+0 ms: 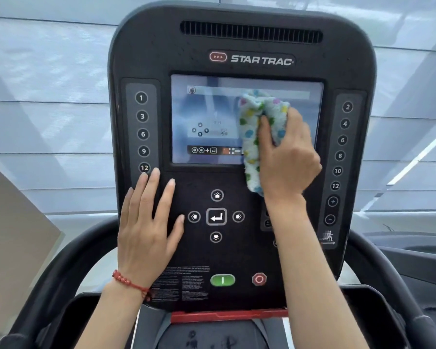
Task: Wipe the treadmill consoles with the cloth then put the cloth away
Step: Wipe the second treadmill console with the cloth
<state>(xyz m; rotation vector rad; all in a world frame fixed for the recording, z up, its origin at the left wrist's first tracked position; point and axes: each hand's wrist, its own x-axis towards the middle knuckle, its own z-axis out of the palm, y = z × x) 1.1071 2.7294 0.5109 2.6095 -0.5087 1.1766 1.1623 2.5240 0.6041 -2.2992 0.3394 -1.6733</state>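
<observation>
Right hand (288, 157) and cloth (256, 137) cover the display's (212, 117) right part and buttons beneath the wrist — unreadable. Fine print (184, 283) too small to read. Handrails (393, 273) cut off at bottom edge.

right hand (288, 157) presses cloth (258, 137) on screen (207, 117) | left hand (146, 227) flat on console (161, 54)

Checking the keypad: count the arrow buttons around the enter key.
4: up, left, right, down of the enter key. None looks hidden.
</observation>
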